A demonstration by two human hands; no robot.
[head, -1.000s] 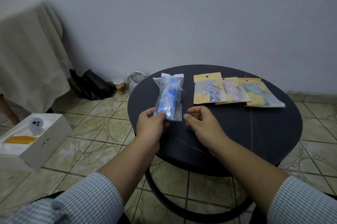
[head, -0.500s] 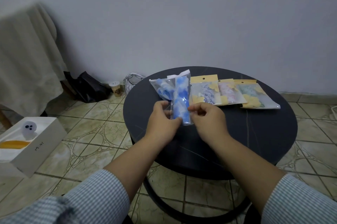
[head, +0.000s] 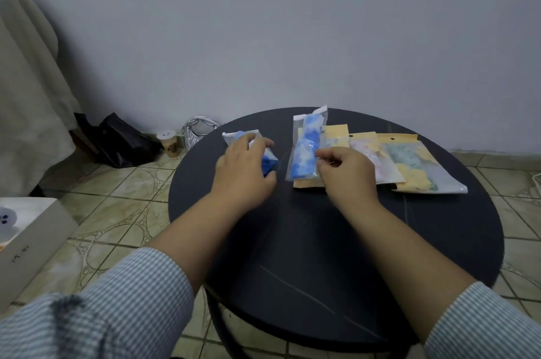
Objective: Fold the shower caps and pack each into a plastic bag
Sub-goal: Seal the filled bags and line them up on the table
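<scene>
On the round black table (head: pixel 336 241) my left hand (head: pixel 244 173) lies over a clear bag with a dark blue shower cap (head: pixel 268 164), fingers curled round it. My right hand (head: pixel 345 173) pinches the right edge of a second clear bag holding a light blue patterned cap (head: pixel 306 151), which lies partly over a row of three packed yellow-card bags (head: pixel 409 162) to the right.
Left of the table, on the tiled floor, are a white open box (head: pixel 32 238), a black bag (head: pixel 117 142), a small cup (head: pixel 168 142) and a silver bag (head: pixel 197 130). A cloth-draped piece of furniture (head: pixel 26 95) stands at far left. A grey wall is close behind.
The two blue bags were held together in both hands above the table. They are now apart: the left hand has one down at the left, the right hand has the other by the yellow packs.
</scene>
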